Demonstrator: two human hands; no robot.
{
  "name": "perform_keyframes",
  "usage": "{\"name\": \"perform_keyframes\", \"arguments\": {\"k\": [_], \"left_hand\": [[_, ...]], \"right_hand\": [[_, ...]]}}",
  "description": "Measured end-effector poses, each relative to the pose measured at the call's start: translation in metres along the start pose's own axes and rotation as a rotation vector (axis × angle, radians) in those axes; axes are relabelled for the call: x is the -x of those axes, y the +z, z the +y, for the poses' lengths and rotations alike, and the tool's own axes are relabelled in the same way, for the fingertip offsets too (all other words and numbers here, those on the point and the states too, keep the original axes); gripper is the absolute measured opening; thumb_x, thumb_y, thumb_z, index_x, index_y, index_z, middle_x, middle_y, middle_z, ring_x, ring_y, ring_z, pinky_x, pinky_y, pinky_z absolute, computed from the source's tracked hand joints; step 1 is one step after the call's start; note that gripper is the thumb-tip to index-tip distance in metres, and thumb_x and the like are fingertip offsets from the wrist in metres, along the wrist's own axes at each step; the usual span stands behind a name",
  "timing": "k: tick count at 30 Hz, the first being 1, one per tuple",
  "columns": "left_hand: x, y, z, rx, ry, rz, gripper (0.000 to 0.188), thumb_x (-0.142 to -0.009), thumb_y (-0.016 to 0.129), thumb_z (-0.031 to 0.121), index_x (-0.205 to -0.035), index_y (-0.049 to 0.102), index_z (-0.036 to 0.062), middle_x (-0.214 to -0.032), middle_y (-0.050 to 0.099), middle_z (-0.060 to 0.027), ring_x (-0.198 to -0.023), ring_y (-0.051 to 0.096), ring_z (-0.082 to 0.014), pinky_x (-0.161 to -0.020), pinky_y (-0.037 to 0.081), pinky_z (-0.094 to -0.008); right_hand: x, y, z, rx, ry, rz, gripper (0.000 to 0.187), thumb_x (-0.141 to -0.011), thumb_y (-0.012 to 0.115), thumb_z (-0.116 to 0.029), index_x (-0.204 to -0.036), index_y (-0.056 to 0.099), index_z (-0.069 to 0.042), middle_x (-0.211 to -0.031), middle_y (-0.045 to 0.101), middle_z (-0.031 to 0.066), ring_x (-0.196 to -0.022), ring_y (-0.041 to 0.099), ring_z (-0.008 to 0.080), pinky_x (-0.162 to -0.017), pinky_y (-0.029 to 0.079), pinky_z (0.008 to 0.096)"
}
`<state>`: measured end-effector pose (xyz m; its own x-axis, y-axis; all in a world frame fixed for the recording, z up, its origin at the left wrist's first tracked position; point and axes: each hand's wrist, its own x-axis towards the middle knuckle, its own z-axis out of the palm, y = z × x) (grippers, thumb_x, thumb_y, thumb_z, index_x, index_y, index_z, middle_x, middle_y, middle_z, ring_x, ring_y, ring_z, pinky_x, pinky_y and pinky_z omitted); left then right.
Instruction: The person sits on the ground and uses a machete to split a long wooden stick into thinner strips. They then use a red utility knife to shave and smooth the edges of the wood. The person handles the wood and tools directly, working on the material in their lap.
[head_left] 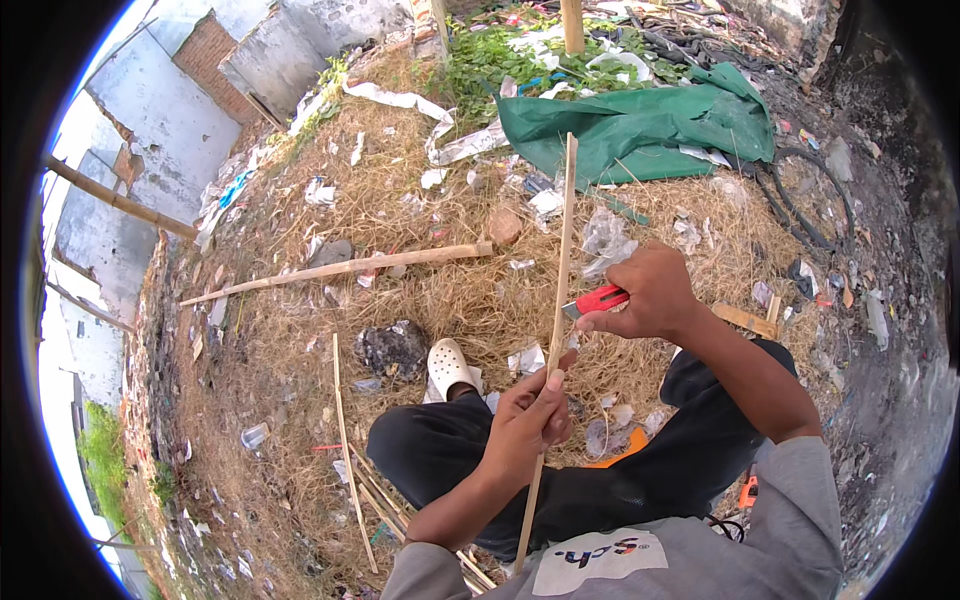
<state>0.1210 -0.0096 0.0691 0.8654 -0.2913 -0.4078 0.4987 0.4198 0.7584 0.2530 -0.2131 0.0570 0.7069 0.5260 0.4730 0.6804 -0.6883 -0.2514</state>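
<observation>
A long, thin bamboo strip stands nearly upright in front of me, its lower end reaching down by my shirt. My left hand is closed around its lower part, the thumb lying along it. Higher up, my right hand grips a red utility knife. The knife's short blade meets the strip's right edge, or lies very close to it; I cannot tell which. Both hands are above my bent legs in dark trousers.
A longer bamboo pole lies on the dry grass ahead to the left. Nearer are a thin strip and several more strips by my left leg. A dark rock sits beside my white clog. Green sheeting and scattered litter lie farther off.
</observation>
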Motion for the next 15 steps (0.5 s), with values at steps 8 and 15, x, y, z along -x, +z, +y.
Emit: {"name": "perform_keyframes", "arguments": {"k": [8, 15], "left_hand": [[-0.006, 0.000, -0.001, 0.018, -0.003, 0.001, 0.041, -0.103, 0.042, 0.023, -0.139, 0.041, 0.0033, -0.062, 0.040, 0.0035, -0.046, 0.032, -0.0055, -0.053, 0.033, -0.0242], [-0.005, 0.000, -0.005, 0.010, 0.009, 0.035, 0.040, -0.104, 0.041, 0.025, -0.138, 0.043, 0.0040, -0.063, 0.041, 0.0030, -0.047, 0.032, -0.0053, -0.052, 0.033, -0.0232]], "right_hand": [[-0.002, 0.002, -0.013, 0.011, -0.058, -0.018, 0.071, -0.063, 0.063, -0.080, -0.048, 0.053, -0.011, -0.043, 0.047, 0.0058, -0.042, 0.050, 0.0248, -0.053, 0.037, 0.0363], [-0.002, 0.003, -0.012, 0.040, -0.091, -0.018, 0.071, -0.065, 0.061, -0.080, -0.047, 0.054, -0.012, -0.043, 0.048, 0.0048, -0.042, 0.050, 0.0239, -0.052, 0.038, 0.0366]]}}
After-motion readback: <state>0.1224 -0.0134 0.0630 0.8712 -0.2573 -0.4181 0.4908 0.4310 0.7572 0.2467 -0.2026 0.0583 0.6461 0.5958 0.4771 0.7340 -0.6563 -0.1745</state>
